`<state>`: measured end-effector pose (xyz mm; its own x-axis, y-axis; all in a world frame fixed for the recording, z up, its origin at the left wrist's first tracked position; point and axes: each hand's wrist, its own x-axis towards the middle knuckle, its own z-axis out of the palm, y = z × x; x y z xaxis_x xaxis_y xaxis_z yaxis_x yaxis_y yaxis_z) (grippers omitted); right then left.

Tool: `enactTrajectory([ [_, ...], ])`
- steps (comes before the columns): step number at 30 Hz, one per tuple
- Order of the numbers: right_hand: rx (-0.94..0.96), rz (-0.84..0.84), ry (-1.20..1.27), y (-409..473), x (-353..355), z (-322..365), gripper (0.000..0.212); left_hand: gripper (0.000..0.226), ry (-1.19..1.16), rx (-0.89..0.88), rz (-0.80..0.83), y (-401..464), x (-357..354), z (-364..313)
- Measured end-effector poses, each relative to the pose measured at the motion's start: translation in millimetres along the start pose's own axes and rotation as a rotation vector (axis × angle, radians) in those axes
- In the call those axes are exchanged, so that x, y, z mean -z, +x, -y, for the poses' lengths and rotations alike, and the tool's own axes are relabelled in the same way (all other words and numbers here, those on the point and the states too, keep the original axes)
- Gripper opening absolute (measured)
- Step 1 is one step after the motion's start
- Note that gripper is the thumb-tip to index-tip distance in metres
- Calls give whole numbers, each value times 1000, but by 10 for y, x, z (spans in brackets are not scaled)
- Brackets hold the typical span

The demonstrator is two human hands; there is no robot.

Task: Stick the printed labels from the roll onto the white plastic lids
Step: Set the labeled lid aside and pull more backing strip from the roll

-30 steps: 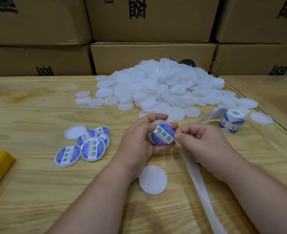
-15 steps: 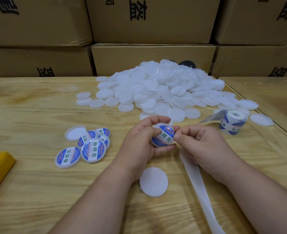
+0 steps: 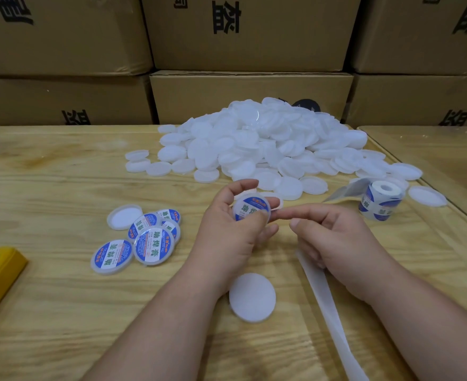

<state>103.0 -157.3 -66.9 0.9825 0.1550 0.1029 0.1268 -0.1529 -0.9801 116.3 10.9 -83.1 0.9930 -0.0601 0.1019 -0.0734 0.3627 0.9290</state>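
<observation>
Lid (image 3: 251,209), labelled, sits pinched by its rim in the left hand (image 3: 231,232) above the table (image 3: 48,174); right hand (image 3: 334,237) loosely curled, holding nothing (forefinger extended toward it). Likely light, stiff, slick: rim grip suits.

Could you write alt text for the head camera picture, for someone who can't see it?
A person's left hand holds a labelled white lid above a wooden table, the right hand just beside it. Behind lies a heap of plain lids, with a label roll at right and finished lids at left.
</observation>
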Motion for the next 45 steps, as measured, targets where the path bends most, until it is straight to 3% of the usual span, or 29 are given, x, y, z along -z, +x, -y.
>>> enactTrajectory([
  [5,113,-94,-51,-35,-13,11,27,16,14,-10,-141,-2,0,-63],
  [10,302,-79,-204,-106,-51,43,16,40,80,-5,-293,28,-6,-110],
  [14,323,-66,-284,-130,-63,72,20,54,-230,126,-448,72,36,-167],
  [16,379,-27,-392,-149,-68,123,5,51,-499,163,-419,77,90,-212],
  [21,412,308,-793,-200,-141,181,55,28,-939,162,-311,57,220,-257],
  [24,382,429,-906,-207,-166,170,79,59,-1012,123,-305,59,253,-258],
  [26,366,466,-942,-198,-161,170,85,67,-1021,112,-297,71,272,-243],
  [32,336,489,-990,-212,-182,136,64,65,-876,122,-257,79,240,-213],
  [38,384,342,-944,-187,-165,145,41,53,-579,70,-230,69,158,-164],
  [41,366,288,-936,-165,-84,181,56,52,-472,47,-215,65,123,-140],
  [45,314,481,-964,-204,-5,235,82,53,-422,39,-222,60,124,-133],
])
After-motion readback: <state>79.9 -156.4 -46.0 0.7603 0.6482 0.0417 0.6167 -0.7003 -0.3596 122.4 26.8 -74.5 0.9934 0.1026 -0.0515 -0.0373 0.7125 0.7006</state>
